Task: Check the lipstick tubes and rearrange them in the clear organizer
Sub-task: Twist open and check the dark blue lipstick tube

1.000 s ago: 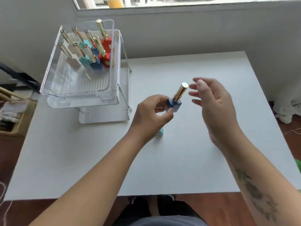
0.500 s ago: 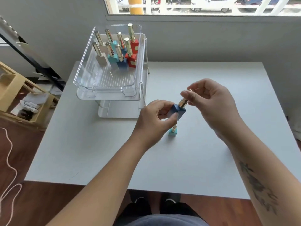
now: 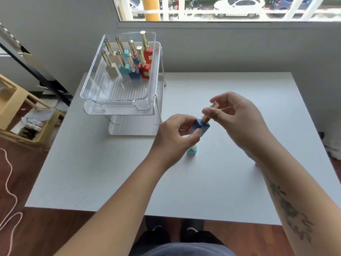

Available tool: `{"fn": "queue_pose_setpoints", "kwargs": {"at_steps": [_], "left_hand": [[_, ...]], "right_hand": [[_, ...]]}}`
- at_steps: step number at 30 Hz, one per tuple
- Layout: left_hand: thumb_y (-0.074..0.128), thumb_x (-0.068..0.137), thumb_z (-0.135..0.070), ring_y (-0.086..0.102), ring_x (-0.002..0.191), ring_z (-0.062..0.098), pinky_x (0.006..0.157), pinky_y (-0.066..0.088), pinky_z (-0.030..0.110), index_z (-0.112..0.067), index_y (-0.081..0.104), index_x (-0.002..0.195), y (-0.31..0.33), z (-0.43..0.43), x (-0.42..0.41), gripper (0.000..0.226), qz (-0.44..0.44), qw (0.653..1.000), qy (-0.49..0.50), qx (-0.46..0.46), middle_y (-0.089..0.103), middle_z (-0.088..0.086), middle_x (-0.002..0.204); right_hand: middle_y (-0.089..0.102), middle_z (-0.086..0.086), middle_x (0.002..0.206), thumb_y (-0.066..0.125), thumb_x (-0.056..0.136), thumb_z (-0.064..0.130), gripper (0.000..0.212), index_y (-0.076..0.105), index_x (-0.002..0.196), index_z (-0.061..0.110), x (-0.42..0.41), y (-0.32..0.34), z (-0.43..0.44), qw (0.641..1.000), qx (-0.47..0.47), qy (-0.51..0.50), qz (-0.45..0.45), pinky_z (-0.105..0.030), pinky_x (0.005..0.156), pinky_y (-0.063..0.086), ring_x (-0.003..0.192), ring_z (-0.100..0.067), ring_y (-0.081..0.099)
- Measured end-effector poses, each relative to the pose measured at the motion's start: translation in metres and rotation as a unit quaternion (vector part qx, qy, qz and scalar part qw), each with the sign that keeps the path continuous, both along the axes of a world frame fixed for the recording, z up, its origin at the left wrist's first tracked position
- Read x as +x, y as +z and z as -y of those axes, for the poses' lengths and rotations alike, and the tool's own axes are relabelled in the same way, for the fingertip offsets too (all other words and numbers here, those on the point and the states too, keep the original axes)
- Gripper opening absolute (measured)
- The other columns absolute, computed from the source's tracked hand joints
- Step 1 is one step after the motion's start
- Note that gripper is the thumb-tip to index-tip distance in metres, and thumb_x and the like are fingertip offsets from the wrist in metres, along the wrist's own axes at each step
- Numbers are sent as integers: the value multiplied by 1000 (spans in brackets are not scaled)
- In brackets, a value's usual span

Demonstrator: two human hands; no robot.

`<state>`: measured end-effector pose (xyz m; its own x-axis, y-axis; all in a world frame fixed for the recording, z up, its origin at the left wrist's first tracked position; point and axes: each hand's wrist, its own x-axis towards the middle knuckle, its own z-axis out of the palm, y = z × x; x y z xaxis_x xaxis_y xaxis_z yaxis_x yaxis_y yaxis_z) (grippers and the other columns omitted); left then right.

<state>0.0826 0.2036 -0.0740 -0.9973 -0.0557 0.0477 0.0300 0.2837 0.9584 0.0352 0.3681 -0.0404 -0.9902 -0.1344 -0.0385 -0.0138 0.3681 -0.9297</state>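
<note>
Left hand (image 3: 174, 134): fingers closed on the dark blue base of the held lipstick tube (image 3: 202, 124), above the middle of the bench (image 3: 110, 172).
Right hand (image 3: 238, 119): fingers pinched on the gold cap of the same tube; the tube tilts towards 1 o'clock.
Light blue tube (image 3: 192, 150): stands upright on the bench at 6 o'clock of the held tube, partly hidden by the left hand.
Clear organizer (image 3: 118, 100): two-tier, at 10 o'clock of the hands, near the bench's far left corner.
Upper tray: eight tubes stand in two rows at its far end; beige, light blue, dark blue and red bases run left to right.
Lower tier: contents cannot be made out.
Wooden rack (image 3: 20, 115): on the floor at 9 o'clock of the bench.
</note>
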Motion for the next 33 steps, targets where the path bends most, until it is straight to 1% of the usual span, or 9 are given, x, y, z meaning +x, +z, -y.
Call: {"fn": "queue_pose_setpoints", "kwargs": {"at_steps": [4,7,10,12,15,18,25,29,33], "left_hand": [[70,81,-13,68,88,4,81,55,20,-26,71,96,0,-3,-3,20,9,1000,5,-2,69,-7,96],[71,80,-14,68,87,4,82,56,22,-26,71,97,1,-4,-5,20,11,1000,8,-10,69,-7,95],[71,79,-16,68,87,5,81,56,23,-24,72,97,1,-7,-4,20,5,1000,5,-17,69,-7,94],[71,79,-16,68,87,5,82,56,25,-24,72,97,2,-9,-3,19,4,1000,6,-19,69,-7,95],[71,79,-17,69,89,7,83,57,27,-25,72,97,2,-9,-4,20,7,1000,7,-22,69,-7,96],[71,79,-18,69,87,7,82,57,27,-25,72,98,3,-9,-5,20,8,1000,10,-26,69,-7,95],[71,79,-19,69,87,5,80,56,22,-28,71,95,6,-15,-6,19,9,1000,12,-9,70,-9,95],[71,79,-20,69,88,5,81,57,26,-30,71,95,5,-18,-8,19,17,1000,16,-3,71,-9,97],[72,79,-19,70,89,7,83,58,32,-28,71,97,5,-20,-9,19,25,1000,19,-1,72,-7,97]], "right_hand": [[68,13,110,65,91,23,34,58,124,28,2,-1,-6,999,4,42,12,-18,84,48,96,1,66],[73,7,102,61,93,14,25,63,117,22,5,1,-8,999,-27,34,1,-20,88,51,95,0,67],[74,6,88,70,87,20,12,68,98,19,2,2,-9,999,-31,2,-9,-22,84,54,85,-2,69],[74,7,85,75,82,26,16,68,95,20,1,3,-9,999,-31,-7,-10,-19,79,54,83,-3,69],[73,8,99,73,84,28,31,64,113,23,0,3,-10,999,-36,2,0,-16,82,53,91,0,68],[72,8,107,63,92,18,31,61,123,20,0,3,-11,998,-63,25,4,-20,89,52,98,-1,67],[73,4,85,76,81,27,15,67,91,21,-1,4,-11,997,-64,-26,-29,-38,81,58,79,-9,70],[71,10,101,71,84,35,26,63,108,32,-1,2,-16,998,-57,-18,-26,-23,82,53,90,0,68],[73,9,105,61,94,21,27,63,120,22,0,1,-21,997,-77,15,-15,-16,89,51,99,1,67]]}}
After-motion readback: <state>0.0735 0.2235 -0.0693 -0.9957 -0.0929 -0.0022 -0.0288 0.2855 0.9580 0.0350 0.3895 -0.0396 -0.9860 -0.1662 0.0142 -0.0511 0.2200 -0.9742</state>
